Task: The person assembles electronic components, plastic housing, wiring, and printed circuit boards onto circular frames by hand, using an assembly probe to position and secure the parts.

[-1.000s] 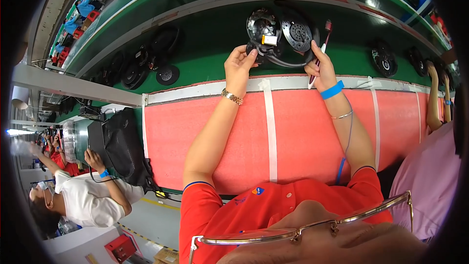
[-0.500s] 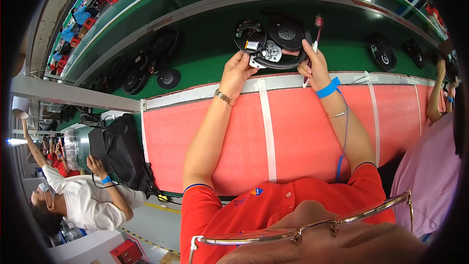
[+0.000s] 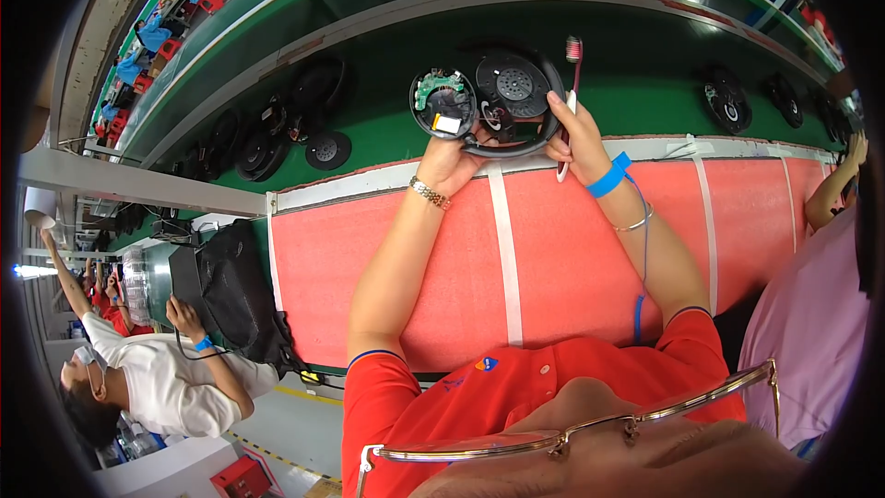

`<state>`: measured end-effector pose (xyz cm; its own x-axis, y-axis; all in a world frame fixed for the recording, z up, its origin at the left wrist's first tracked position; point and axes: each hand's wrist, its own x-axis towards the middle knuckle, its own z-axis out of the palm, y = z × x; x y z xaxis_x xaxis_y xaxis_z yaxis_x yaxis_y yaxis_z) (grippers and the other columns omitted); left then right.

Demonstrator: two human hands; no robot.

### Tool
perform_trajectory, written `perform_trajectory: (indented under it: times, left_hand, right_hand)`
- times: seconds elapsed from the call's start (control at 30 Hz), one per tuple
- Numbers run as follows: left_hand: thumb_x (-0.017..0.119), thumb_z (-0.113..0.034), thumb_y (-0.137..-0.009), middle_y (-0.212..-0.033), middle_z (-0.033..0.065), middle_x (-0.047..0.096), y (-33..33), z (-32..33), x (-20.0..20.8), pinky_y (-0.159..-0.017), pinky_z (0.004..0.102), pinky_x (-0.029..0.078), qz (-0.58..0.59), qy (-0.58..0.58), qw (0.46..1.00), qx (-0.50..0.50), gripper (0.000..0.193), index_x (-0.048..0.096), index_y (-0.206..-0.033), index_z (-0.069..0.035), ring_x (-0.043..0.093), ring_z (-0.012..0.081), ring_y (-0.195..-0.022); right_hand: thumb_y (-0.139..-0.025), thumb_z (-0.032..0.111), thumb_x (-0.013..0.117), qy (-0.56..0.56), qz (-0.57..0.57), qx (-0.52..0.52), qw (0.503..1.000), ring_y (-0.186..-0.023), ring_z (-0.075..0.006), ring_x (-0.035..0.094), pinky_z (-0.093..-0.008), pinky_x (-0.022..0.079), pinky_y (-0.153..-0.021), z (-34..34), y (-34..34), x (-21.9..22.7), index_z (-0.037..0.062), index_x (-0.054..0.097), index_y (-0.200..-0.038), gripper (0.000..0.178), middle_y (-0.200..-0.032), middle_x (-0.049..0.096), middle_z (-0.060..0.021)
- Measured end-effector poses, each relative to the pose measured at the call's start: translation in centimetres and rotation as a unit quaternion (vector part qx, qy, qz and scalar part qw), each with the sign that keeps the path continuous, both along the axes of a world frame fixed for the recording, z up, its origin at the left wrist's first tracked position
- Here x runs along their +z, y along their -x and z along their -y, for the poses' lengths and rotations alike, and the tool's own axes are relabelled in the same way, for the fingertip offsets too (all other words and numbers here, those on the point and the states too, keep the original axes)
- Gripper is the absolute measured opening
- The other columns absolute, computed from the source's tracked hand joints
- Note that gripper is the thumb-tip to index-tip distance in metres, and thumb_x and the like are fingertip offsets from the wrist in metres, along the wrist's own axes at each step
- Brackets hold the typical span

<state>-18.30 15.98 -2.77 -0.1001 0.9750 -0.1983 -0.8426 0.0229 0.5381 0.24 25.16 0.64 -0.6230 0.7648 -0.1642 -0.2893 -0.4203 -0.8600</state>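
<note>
Above the green belt I hold black headphones [image 3: 513,150] between my hands. My left hand [image 3: 446,166] is closed under the opened ear cup [image 3: 467,111], which shows a green circuit board [image 3: 431,90] and a silvery battery [image 3: 448,124]. Next to it sits a round black speaker plate [image 3: 512,85] with a grey perforated centre. My right hand [image 3: 584,146] grips the headphones' right side and pins a toothbrush [image 3: 576,77] upright, pink bristles at the top. The inside of the left palm is hidden.
Several black headphone parts [image 3: 261,155] and a round plate [image 3: 328,150] lie left on the belt; more headphones [image 3: 725,101] lie right. A pink mat [image 3: 590,249] covers the near table. A black bag [image 3: 235,272], a person in white [image 3: 175,378] and a pink-clad person [image 3: 802,314] flank me.
Both hands have shifted slightly left with the headphones and toothbrush. The opened ear cup has turned, so its green board now shows; the white-grey part beside it is no longer seen the same way.
</note>
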Motion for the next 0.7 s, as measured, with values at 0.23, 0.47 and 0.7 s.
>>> perform_trajectory:
  times: [0.23, 0.47, 0.7]
  left_hand:
    - [0.036, -0.018, -0.099, -0.11, 0.009, 0.059, -2.1, 0.2, 1.5, -0.089, 0.0411, 0.047, -0.092, -0.051, 0.994, 0.034, 0.026, 0.053, -0.111, -0.003, 0.056, 0.0201, -0.103]
    - [0.044, -0.022, -0.093, -0.11, 0.0094, 0.06, -3.9, 0.6, 3.5, -0.092, 0.0403, 0.041, -0.062, -0.125, 0.985, 0.098, 0.027, 0.054, -0.11, -0.004, 0.056, 0.022, -0.103]
    - [0.071, -0.003, -0.08, -0.082, -0.0004, 0.06, -5.8, 0.7, 4.5, -0.066, 0.0213, 0.043, -0.246, -0.044, 0.952, 0.174, 0.014, 0.059, -0.088, -0.004, 0.057, 0.007, -0.075]
  right_hand:
    - [-0.096, 0.032, 0.052, 0.034, -0.054, -0.051, 0.997, -0.037, -0.0052, 0.03, -0.0205, 0.021, -0.036, -1.0, -0.1, -0.6, 0.0044, 0.055, -0.087, 0.03, -0.063, 0.054, -0.0033]
    - [-0.096, 0.031, 0.052, 0.039, -0.069, -0.052, 0.995, -0.038, -0.0051, 0.032, -0.0199, 0.021, -0.036, -1.0, -0.2, -0.7, 0.0058, 0.054, -0.086, 0.027, -0.063, 0.054, -0.0041]
    - [-0.095, 0.029, 0.053, 0.013, -0.054, -0.012, 0.998, -0.038, -0.0057, 0.032, -0.0201, 0.022, -0.034, -0.9, -0.2, -0.6, 0.0092, 0.048, -0.09, 0.021, -0.063, 0.051, -0.0023]
